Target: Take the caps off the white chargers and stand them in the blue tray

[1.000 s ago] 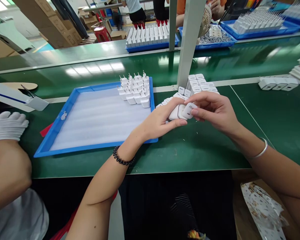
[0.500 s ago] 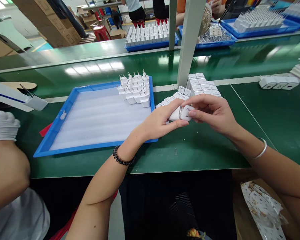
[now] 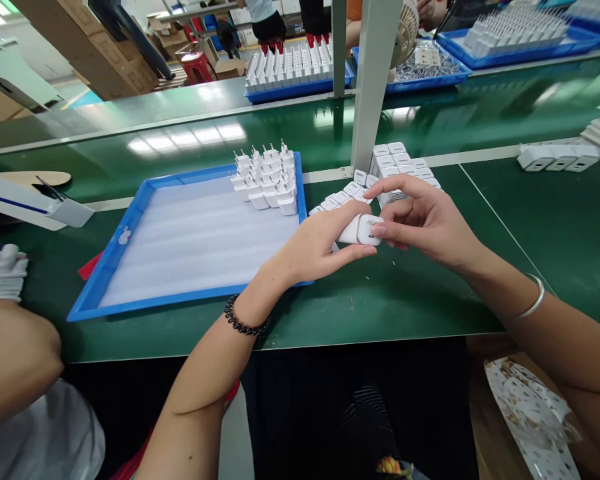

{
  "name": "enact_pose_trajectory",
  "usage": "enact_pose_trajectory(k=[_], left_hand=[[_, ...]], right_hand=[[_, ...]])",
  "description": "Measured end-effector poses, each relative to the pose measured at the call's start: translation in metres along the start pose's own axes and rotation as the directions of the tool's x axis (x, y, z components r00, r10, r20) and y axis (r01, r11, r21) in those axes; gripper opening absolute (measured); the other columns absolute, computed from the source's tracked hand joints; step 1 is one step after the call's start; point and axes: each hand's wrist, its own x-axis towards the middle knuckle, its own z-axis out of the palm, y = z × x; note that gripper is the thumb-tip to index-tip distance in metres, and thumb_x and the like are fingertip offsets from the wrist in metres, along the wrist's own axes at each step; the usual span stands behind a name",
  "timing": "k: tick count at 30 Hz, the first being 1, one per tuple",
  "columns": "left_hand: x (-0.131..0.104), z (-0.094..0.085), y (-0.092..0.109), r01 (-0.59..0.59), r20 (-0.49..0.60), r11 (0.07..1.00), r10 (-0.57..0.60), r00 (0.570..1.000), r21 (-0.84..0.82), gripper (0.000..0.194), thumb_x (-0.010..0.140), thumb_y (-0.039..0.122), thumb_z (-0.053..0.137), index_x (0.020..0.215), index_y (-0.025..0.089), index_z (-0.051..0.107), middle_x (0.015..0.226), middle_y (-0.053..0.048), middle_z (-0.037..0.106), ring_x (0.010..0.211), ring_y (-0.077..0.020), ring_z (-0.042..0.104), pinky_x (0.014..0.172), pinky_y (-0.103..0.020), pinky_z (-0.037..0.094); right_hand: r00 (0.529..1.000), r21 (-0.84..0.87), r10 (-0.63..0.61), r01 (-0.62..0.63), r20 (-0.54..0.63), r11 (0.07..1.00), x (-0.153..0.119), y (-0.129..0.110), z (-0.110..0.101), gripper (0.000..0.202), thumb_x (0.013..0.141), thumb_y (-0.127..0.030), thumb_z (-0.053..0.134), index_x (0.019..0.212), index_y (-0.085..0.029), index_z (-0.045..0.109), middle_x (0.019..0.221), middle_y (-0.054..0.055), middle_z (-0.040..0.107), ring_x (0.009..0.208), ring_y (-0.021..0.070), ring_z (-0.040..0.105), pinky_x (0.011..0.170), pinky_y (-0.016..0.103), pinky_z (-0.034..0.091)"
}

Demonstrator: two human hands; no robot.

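My left hand (image 3: 325, 243) is closed around a white plug charger (image 3: 353, 231), whose rounded end face with a small port slot points to the right. At that end, my right hand (image 3: 420, 217) has its thumb pressed on the face, and its index finger arches above the charger. The other right fingers are curled and partly hidden. Behind my hands lie a row of small white caps (image 3: 341, 197) and a stacked block of white pieces (image 3: 399, 160). To the left, a blue-rimmed tray (image 3: 180, 298) holds several white chargers (image 3: 267, 180) with their pins up.
A white post (image 3: 373, 87) rises behind the pieces. Three white housings (image 3: 560, 158) stand at the right. A gloved hand (image 3: 3, 272) of a neighbouring person is at the left edge. Beyond the bench are more blue trays (image 3: 293, 87) and a fan (image 3: 407, 33).
My right index finger has lifted off the charger, and the right hand has shifted slightly, its thumb still on the end face. My left hand keeps its hold. The view has moved a little.
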Motion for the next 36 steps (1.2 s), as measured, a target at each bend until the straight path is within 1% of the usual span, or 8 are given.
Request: enact_pose_trajectory(k=[4,7,13,18,22,30,36], left_hand=[[0.001,0.002,-0.001,-0.005,0.003,0.999,0.005,1.000,0.050,0.048,0.094,0.062,0.049,0.113,0.019,0.054,0.093,-0.005,0.067,0.074,-0.0174,0.058,0.066,-0.029,0.044],[0.001,0.002,-0.003,-0.015,0.010,0.997,0.014,1.000,0.074,0.049,0.094,0.063,0.048,0.114,0.019,0.054,0.091,-0.005,0.067,0.073,-0.0177,0.058,0.066,-0.029,0.043],[0.000,0.000,-0.004,-0.030,0.032,0.992,0.027,0.999,0.126,0.048,0.094,0.062,0.048,0.115,0.019,0.056,0.098,-0.007,0.070,0.079,-0.0198,0.062,0.071,-0.031,0.042],[-0.002,0.000,-0.004,-0.045,0.037,0.989,0.040,0.999,0.141,0.051,0.095,0.063,0.046,0.118,0.019,0.057,0.107,-0.009,0.071,0.086,-0.0215,0.064,0.077,-0.032,0.044],[-0.002,0.002,-0.005,-0.057,0.035,0.985,0.052,0.998,0.161,0.052,0.095,0.065,0.045,0.118,0.019,0.057,0.105,-0.008,0.072,0.084,-0.0212,0.064,0.076,-0.033,0.044],[0.000,0.006,-0.009,-0.102,0.018,0.985,0.101,0.995,0.141,0.051,0.095,0.063,0.047,0.116,0.018,0.057,0.100,-0.008,0.072,0.082,-0.0208,0.063,0.073,-0.032,0.044],[0.001,0.008,-0.008,-0.059,0.031,0.997,0.057,0.998,0.049,0.048,0.095,0.060,0.050,0.117,0.018,0.056,0.105,-0.009,0.071,0.086,-0.0211,0.064,0.077,-0.032,0.047]], right_hand=[[0.999,0.025,0.041,-0.041,0.014,0.999,-0.001,-0.001,-0.002,0.044,0.078,-0.039,0.084,0.111,-0.024,0.058,0.056,-0.008,0.052,0.046,0.0091,0.049,0.045,0.024,0.038],[0.999,0.038,0.050,-0.051,0.016,0.998,-0.001,0.000,-0.003,0.046,0.077,-0.041,0.084,0.111,-0.024,0.058,0.056,-0.008,0.053,0.046,0.0090,0.050,0.045,0.024,0.037],[0.998,0.063,0.054,-0.057,0.039,0.996,0.001,0.004,-0.002,0.048,0.076,-0.041,0.085,0.110,-0.022,0.058,0.056,-0.008,0.055,0.046,0.0086,0.051,0.044,0.023,0.037],[0.996,0.050,0.077,-0.080,0.055,0.996,0.001,0.004,-0.002,0.048,0.076,-0.043,0.085,0.110,-0.023,0.057,0.057,-0.008,0.055,0.047,0.0089,0.052,0.044,0.023,0.037],[0.994,0.064,0.095,-0.098,0.055,0.993,0.002,0.005,-0.002,0.048,0.074,-0.040,0.086,0.110,-0.022,0.058,0.057,-0.008,0.054,0.048,0.0089,0.052,0.043,0.022,0.037],[0.994,0.095,0.101,-0.104,0.036,0.990,0.002,0.009,-0.002,0.043,0.075,-0.035,0.086,0.106,-0.022,0.059,0.054,-0.009,0.051,0.046,0.0092,0.050,0.043,0.023,0.035],[0.995,0.072,0.103,-0.104,0.012,0.992,0.001,0.006,-0.001,0.040,0.077,-0.033,0.085,0.106,-0.023,0.059,0.055,-0.008,0.051,0.048,0.0095,0.050,0.046,0.024,0.036]])
